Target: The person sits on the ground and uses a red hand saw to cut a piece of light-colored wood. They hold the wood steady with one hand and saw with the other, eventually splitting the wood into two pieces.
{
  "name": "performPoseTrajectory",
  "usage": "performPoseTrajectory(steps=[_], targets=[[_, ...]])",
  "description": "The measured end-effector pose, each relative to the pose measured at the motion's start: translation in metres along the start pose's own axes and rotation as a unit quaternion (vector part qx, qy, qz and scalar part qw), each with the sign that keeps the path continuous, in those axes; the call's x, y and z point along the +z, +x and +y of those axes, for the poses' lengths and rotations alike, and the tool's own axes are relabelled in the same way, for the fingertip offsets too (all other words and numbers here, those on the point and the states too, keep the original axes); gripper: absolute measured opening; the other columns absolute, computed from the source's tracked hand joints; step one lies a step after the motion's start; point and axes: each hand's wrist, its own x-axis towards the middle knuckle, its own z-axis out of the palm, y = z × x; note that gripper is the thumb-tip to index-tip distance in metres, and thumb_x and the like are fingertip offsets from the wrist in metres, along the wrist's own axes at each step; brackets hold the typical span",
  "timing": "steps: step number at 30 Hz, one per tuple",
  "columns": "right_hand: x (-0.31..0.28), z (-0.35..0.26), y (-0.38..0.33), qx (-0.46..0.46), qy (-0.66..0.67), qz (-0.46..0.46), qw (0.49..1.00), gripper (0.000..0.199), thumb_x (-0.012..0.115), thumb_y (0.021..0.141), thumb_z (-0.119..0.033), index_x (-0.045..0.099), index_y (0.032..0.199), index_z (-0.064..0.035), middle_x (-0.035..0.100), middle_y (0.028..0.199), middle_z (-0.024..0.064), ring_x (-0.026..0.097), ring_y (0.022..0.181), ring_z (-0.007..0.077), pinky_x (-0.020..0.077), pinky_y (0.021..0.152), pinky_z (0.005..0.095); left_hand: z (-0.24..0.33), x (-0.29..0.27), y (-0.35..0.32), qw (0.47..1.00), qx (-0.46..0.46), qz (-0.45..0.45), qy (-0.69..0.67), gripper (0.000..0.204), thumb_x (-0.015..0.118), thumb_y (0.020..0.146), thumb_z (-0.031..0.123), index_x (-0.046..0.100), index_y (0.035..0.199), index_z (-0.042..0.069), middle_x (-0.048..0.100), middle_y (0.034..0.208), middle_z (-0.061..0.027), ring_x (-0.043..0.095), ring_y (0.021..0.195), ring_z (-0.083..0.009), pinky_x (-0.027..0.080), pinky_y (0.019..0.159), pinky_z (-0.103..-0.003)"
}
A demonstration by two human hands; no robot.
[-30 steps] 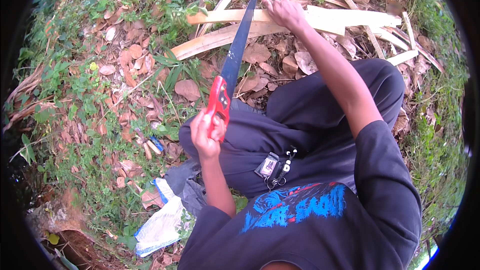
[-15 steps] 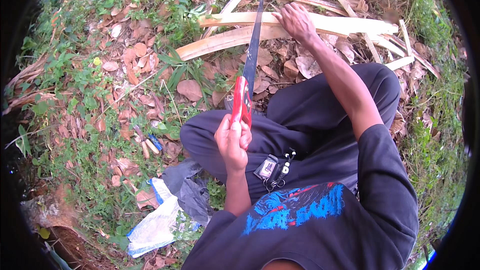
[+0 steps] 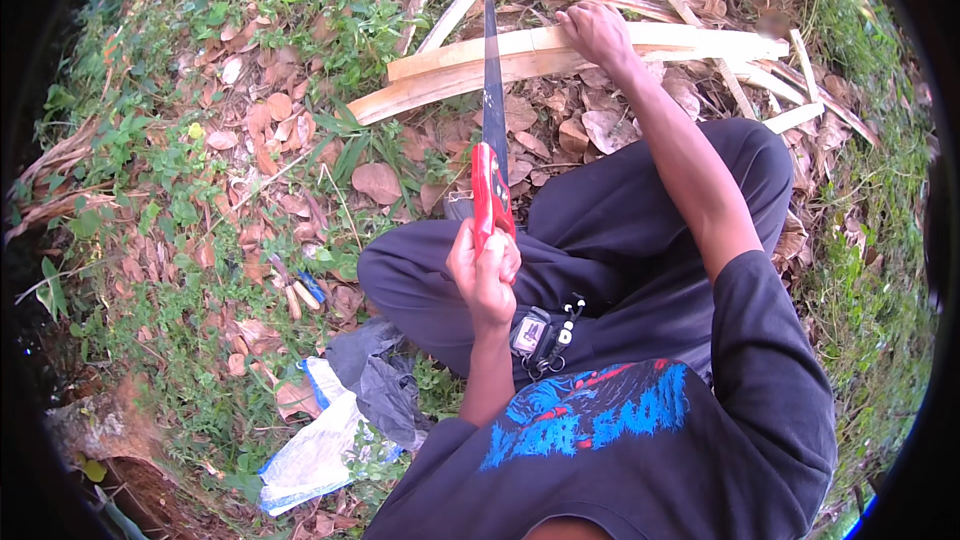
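My left hand [image 3: 485, 275] is wrapped round the red handle of a handsaw [image 3: 493, 110]. Its dark, tapering blade points away from me and crosses over the left part of a pale wooden strip [image 3: 440, 60]. Whether the teeth touch the wood cannot be made out. Farther off and to the right, my right hand [image 3: 598, 35] is closed on that strip, right of the blade. A second, curved wooden strip [image 3: 400, 100] lies along its near side and reaches farther left.
More wooden strips [image 3: 640, 5] lie crossed at the far side. At left on the leafy ground are wooden-handled tools [image 3: 290, 295] beside a blue object [image 3: 312, 288]. Nearer lie a dark plastic bag [image 3: 375, 375] and a white sack [image 3: 315, 450]. A stump [image 3: 110, 430] stands lower left.
My left hand has moved forward and slightly right, and the saw's tip has swung left. The gripped strip's left end has shifted a little nearer to me.
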Motion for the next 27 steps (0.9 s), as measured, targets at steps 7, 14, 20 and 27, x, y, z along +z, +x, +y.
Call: performPoseTrajectory(steps=[7,14,20,27], targets=[[-0.008,0.001,0.02,0.125,0.026,-0.101,0.987,0.055,0.043,0.098,-0.044,0.066,0.065,-0.0061,0.063,0.059,0.0129,0.063,0.054,0.0256,0.053,0.057,0.042,-0.028,0.013,0.028,1.0,0.005,-0.02,-0.013,0.01,0.043,0.085,0.01,0.047,0.084,0.001,0.039,0.06,0.0003,0.033,0.047,-0.0053,0.029,0.043,-0.021],[-0.001,-0.001,0.017,0.057,-0.039,-0.137,0.988,0.045,0.039,0.096,-0.039,0.067,0.078,-0.0082,0.067,0.068,0.0122,0.067,0.06,0.0256,0.056,0.056,0.0419,-0.058,0.019,0.068,0.999,0.021,-0.044,-0.014,0.01,0.043,0.085,0.011,0.047,0.085,0.002,0.041,0.065,-0.0006,0.034,0.048,-0.0054,0.029,0.043,-0.021],[0.004,0.001,0.018,-0.017,-0.103,-0.156,0.982,0.032,0.04,0.095,-0.027,0.063,0.081,-0.0096,0.069,0.07,0.0078,0.07,0.065,0.0223,0.0568,0.053,0.0413,-0.081,0.035,0.114,0.998,0.031,-0.049,-0.025,0.01,0.043,0.086,0.012,0.045,0.08,0.004,0.039,0.06,0.0007,0.034,0.047,-0.0058,0.029,0.043,-0.021],[0.0,-0.002,0.017,-0.027,-0.095,-0.137,0.986,0.03,0.041,0.093,-0.023,0.058,0.073,-0.0092,0.067,0.064,0.0119,0.065,0.054,0.0201,0.0524,0.04,0.0368,-0.091,0.035,0.13,0.998,0.035,-0.034,-0.028,0.012,0.043,0.086,0.013,0.045,0.079,0.004,0.037,0.059,0.0011,0.034,0.046,-0.0067,0.029,0.043,-0.021]])
